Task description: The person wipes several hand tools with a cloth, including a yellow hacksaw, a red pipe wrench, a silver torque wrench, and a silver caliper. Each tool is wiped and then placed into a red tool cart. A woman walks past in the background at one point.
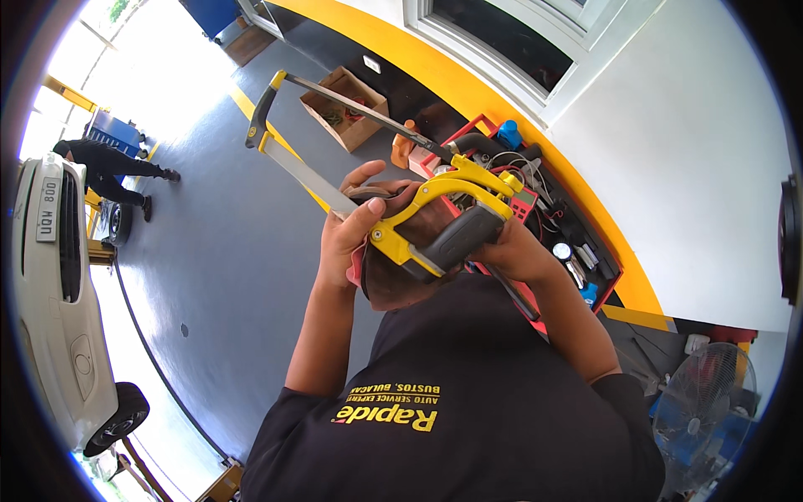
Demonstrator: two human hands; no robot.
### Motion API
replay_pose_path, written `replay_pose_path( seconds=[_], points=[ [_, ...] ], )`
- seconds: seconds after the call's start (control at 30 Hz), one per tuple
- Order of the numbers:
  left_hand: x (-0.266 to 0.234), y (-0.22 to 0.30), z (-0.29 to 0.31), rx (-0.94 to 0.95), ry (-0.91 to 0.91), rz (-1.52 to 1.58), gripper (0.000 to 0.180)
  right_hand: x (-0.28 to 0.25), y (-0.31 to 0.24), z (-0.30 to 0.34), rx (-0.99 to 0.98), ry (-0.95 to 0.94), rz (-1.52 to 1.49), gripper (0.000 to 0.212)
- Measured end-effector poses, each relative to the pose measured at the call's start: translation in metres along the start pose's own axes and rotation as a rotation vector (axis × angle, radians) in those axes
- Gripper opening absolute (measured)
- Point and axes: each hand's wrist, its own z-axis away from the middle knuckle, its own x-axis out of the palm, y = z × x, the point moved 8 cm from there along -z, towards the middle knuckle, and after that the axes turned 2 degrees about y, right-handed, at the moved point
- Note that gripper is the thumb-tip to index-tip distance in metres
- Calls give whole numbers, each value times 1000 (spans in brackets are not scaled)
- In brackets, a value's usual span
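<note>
A yellow and black hacksaw [456, 238] spans the space in front of my chest, its grey frame bar pointing to the upper left and its blade on the far side. My left hand [355, 222] is closed around the lower bar beside the yellow joint, thumb on top. Behind the saw, against that hand, shows a brown sheet-like piece [397, 280] with a reddish edge; its kind is unclear. My right hand [519, 249] is closed at the black grip, its fingers mostly hidden behind the handle.
Beyond the saw, a red tool tray [617, 280] with cables, a red meter and other tools stands along the wall. A cardboard box [368, 125] sits on the floor. At left are a white car [58, 276] and a bending person [109, 171]; a fan [703, 410] stands lower right.
</note>
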Motion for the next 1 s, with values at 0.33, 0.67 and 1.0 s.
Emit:
replay_pose_path(
  seconds=[0.33,0.67,1.0],
  points=[
    [-15,-14,-5,-45,-78,-106,37,-99,44,56,-253,92,-546,48],
    [-23,-63,-2,-231,-87,-308,41,-6,-88,21,-596,238,479,18],
    [-39,-82,25,-161,-51,-295,43,27,-31,16,-946,340,1262,17]
  ],
)
